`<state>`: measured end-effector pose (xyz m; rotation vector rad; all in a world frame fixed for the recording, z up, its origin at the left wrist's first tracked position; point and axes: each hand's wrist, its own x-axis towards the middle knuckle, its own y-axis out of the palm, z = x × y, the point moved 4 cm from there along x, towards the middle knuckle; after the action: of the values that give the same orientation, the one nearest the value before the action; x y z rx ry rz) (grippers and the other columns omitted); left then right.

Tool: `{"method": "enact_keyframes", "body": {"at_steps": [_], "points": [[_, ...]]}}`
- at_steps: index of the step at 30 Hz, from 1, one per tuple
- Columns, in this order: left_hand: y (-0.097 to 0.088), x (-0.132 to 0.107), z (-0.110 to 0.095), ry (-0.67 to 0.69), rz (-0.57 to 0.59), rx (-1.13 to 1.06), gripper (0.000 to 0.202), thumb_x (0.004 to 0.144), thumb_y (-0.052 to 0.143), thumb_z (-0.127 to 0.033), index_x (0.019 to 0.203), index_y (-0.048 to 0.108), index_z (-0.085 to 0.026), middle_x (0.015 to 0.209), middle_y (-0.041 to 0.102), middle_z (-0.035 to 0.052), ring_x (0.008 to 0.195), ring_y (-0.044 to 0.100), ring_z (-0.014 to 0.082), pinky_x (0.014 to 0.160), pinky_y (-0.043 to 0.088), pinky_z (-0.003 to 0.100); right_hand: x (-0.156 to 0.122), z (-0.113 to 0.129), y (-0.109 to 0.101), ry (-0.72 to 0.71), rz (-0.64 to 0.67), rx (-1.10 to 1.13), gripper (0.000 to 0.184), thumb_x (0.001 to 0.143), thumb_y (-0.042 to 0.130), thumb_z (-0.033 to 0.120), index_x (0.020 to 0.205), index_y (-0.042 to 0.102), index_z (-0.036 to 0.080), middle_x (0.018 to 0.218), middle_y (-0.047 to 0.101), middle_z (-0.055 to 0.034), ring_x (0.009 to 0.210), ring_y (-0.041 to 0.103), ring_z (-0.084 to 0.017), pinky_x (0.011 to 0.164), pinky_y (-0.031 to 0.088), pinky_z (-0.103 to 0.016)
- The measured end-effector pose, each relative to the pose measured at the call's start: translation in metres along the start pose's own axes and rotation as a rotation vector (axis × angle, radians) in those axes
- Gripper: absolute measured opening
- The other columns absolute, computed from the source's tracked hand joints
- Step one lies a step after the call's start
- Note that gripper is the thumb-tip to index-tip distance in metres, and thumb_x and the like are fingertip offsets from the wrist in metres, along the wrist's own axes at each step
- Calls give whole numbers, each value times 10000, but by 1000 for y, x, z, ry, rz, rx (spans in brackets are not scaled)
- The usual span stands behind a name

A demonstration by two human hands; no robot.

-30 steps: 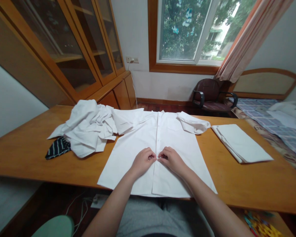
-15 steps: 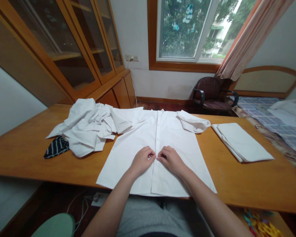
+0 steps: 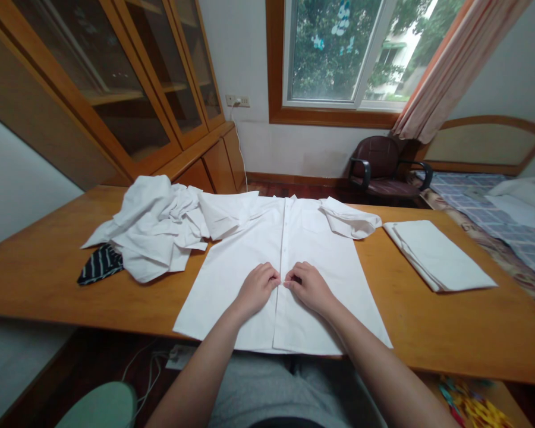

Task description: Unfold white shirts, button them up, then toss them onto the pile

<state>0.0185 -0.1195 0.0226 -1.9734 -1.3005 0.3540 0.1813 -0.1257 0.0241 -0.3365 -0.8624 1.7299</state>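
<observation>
A white short-sleeved shirt [image 3: 232, 267] lies spread flat, front up, on the wooden table [image 3: 40, 273], collar toward the window. My left hand [image 3: 256, 288] and my right hand [image 3: 310, 286] meet at the shirt's middle button strip, a little below its centre. Both hands have their fingers curled and pinched on the two front edges of the shirt. The fingertips almost touch each other at the strip.
A heap of crumpled white cloth [image 3: 154, 229] with a dark striped piece [image 3: 98, 264] lies at the left. A folded white garment [image 3: 439, 255] lies at the right. Beyond the table stand a dark armchair [image 3: 383, 172], a bed [image 3: 503, 214] and a glass-fronted cabinet [image 3: 129, 77].
Both hands stay pinched at the button strip in nearly the same spot. The view has tipped slightly, so everything sits a little higher in the frame.
</observation>
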Motion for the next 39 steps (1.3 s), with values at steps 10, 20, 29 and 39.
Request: {"method": "enact_keyframes", "body": {"at_steps": [10, 20, 29, 39], "points": [[0, -3, 0, 19, -33, -9, 152, 915, 514, -183, 779, 579, -199, 858, 597, 30, 888, 550, 199, 847, 429, 350, 0, 1, 0, 18, -13, 0, 90, 804, 729, 148, 755, 674, 200, 759, 630, -16, 784, 547, -183, 747, 406, -314], [-3, -5, -7, 76, -38, -14, 162, 953, 508, -222, 816, 589, -195, 868, 585, 38, 892, 540, 198, 843, 426, 342, -3, 1, 1, 24, -17, -27, 87, 817, 724, 160, 762, 670, 201, 783, 639, -22, 812, 552, -191, 772, 407, -325], [-1, -7, -6, 48, -88, -20, 104, 896, 579, -193, 797, 610, -190, 848, 585, 24, 837, 550, 175, 776, 444, 302, -2, -1, 0, -58, 29, -62, 73, 842, 728, 169, 801, 678, 202, 813, 643, -23, 838, 558, -188, 792, 398, -322], [-1, -7, -1, 24, -116, -54, 81, 869, 608, -183, 797, 647, -189, 824, 578, 11, 806, 549, 162, 748, 441, 284, -4, -5, 3, -90, 24, -33, 67, 850, 712, 144, 822, 698, 203, 812, 638, -17, 851, 568, -185, 800, 409, -318]]}}
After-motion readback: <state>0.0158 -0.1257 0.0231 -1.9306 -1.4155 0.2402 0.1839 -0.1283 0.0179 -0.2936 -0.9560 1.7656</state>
